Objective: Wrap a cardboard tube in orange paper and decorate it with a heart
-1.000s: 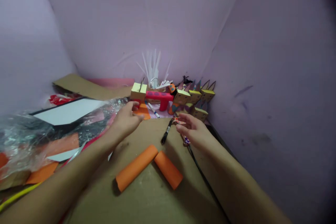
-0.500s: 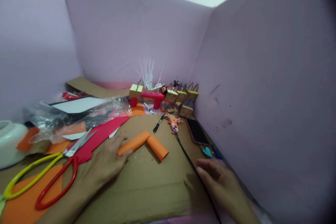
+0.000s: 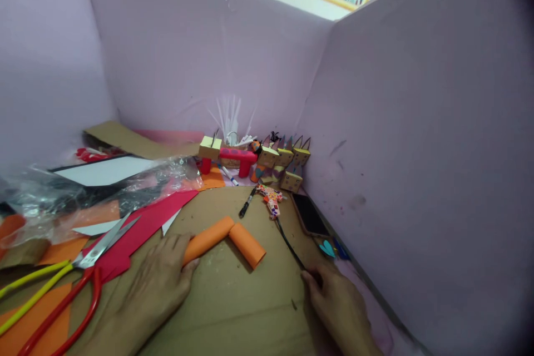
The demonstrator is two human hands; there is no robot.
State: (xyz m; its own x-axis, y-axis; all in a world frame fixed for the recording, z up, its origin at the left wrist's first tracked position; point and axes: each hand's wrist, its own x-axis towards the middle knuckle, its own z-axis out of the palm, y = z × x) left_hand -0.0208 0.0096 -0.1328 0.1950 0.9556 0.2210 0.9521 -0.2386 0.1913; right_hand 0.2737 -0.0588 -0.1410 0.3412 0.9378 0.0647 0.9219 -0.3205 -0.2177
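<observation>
My left hand (image 3: pixel 167 272) rests on the cardboard (image 3: pixel 225 311), thumb and fingers closed round the near end of an orange paper tube (image 3: pixel 211 236). A shorter orange paper tube (image 3: pixel 247 246) lies at an angle by its far end, the two tips close together. My right hand (image 3: pixel 336 295) pinches the black cord (image 3: pixel 290 245) of a patterned glue gun (image 3: pixel 271 197). The glue gun lies on its side beyond the tubes, its nozzle toward the right. Part of the cord is hidden by my right hand.
Scissors (image 3: pixel 94 256) lie open at left on red paper (image 3: pixel 144 231), beside crumpled plastic wrap (image 3: pixel 137 192). A phone (image 3: pixel 309 215) lies along the right wall. A black pen (image 3: pixel 247 204), a red paper figure (image 3: pixel 237 157) and several box-headed figures (image 3: pixel 291 179) are toward the back.
My right hand has closed on the black cord, having been open beside it. My left hand keeps to the longer tube. The view has shifted slightly.
</observation>
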